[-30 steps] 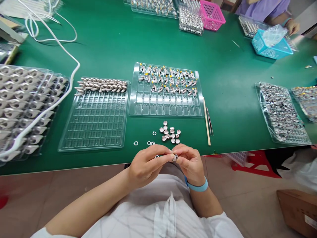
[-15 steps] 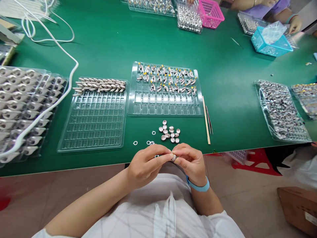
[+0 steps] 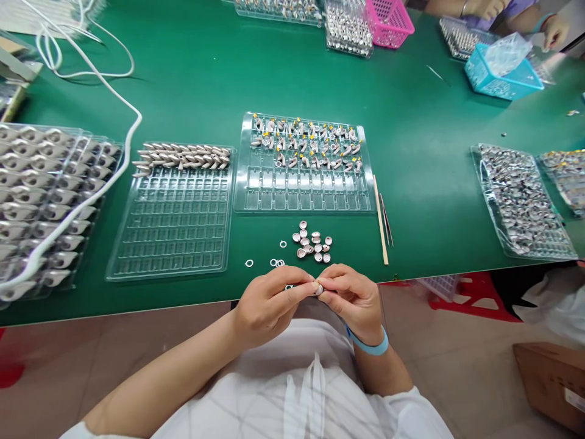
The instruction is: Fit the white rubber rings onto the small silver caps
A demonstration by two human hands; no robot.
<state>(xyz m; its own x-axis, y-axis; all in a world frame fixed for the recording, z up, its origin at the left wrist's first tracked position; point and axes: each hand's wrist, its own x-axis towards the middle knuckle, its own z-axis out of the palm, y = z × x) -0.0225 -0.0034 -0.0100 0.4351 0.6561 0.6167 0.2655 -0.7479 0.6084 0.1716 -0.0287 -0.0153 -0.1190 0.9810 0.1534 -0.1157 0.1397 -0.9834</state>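
My left hand [image 3: 269, 302] and my right hand [image 3: 354, 299] meet at the table's front edge. Between their fingertips they pinch one small silvery round part [image 3: 319, 289], mostly covered by the fingers. Just beyond them lies a loose group of small cup-shaped metal caps [image 3: 317, 249]. Several thin white rings [image 3: 273, 263] are scattered on the green surface near my left hand. Farther back, a clear tray [image 3: 304, 204] holds rows of small curved metal pieces with yellow bits; its front rows have bare pockets.
A second clear tray [image 3: 178, 244] with metal pieces stands left, beside stacked trays of larger parts [image 3: 36, 195] crossed by a white cable [image 3: 114, 91]. Right of centre lie a wooden stick [image 3: 381, 225] and tweezers [image 3: 386, 221]. Another person's hand [image 3: 555, 32] is near a blue basket [image 3: 503, 76].
My hands stay together on the small part, with only slight finger movement. The view has shifted a little. The other person's hand at the upper right has moved slightly up and right.
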